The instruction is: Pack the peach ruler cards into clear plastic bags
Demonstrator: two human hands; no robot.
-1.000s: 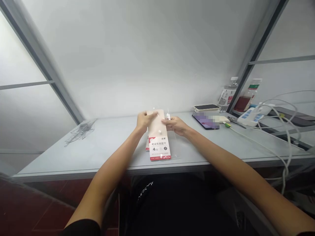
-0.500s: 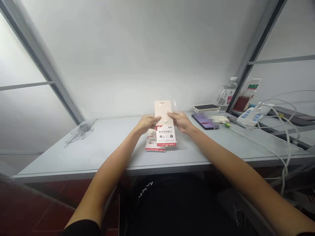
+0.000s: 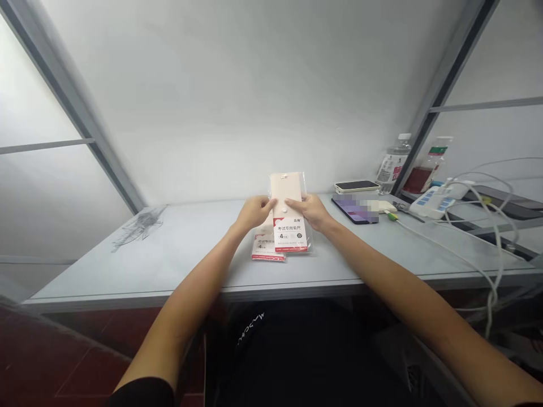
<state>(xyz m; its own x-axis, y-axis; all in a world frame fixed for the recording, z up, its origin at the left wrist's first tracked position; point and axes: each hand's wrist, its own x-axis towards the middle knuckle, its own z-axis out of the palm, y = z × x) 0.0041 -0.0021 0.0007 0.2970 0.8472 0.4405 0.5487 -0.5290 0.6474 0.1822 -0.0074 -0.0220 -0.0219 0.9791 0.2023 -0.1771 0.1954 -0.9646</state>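
Between my two hands is a ruler set in a pale pink pouch with a snap button and a red-and-white label, with clear plastic bag film around its edges. My left hand pinches its left edge, thumb on the front. On the right edge, my right hand grips pouch and film, its thumb also in front. A second, similar packaged ruler set lies on the desk below and to the left, partly covered by the held one. Fingers behind the pouch are hidden.
On the grey desk, a tangle of thin dark strands lies left. At right are a purple-screened phone, another phone, a clear bottle, a bottle of red liquid, a power strip and white cables.
The held ruler set has shifted slightly right, and the clear film now sits more evenly around it, less of it sticking out on the right. Both hands keep their hold.
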